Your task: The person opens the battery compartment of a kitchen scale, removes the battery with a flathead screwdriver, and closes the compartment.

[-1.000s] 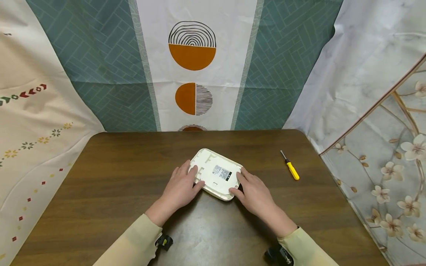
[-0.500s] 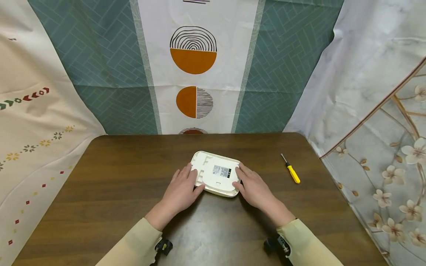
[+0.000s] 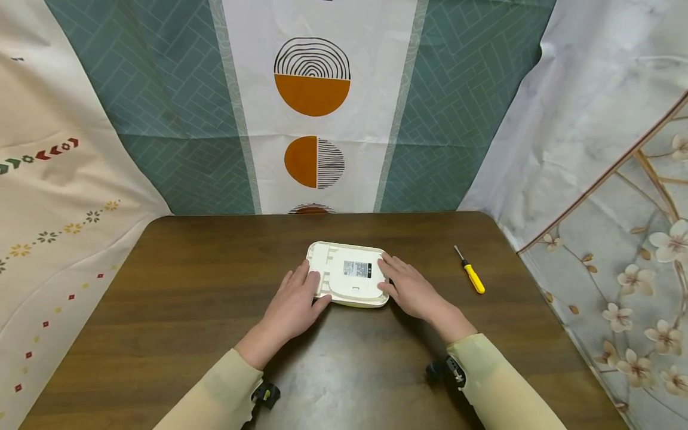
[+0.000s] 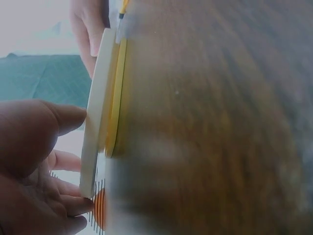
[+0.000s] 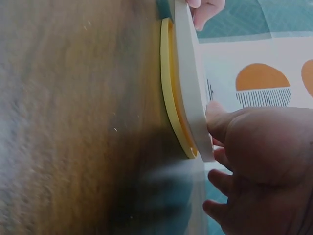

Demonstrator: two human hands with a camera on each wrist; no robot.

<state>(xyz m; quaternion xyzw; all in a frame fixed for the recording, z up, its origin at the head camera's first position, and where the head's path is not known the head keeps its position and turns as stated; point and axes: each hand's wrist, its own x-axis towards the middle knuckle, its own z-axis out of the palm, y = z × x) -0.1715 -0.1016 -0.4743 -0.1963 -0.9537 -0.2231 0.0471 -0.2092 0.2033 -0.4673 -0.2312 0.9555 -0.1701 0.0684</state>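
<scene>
A white, flat plastic device (image 3: 355, 278) with rounded corners lies on the table, its underside up and a printed label on it. A yellow rim (image 4: 116, 107) shows beneath its white body in both wrist views. At its left end, my left hand (image 3: 290, 301) touches the edge, with fairly straight fingers and the thumb near the front corner. My right hand (image 3: 411, 286) rests on the right end, index finger and thumb lying on the surface. The right wrist view shows that thumb against the white edge, with the other fingers spread beyond it.
A screwdriver (image 3: 470, 272) with a yellow handle lies on the right side of the brown wooden table (image 3: 215, 263). Patterned cloths (image 3: 451, 89) hang behind the table and at both sides.
The device has turned counterclockwise, from slanting down to the right to nearly level. My right hand has moved slightly up with it; the left has barely moved. The screwdriver stays put.
</scene>
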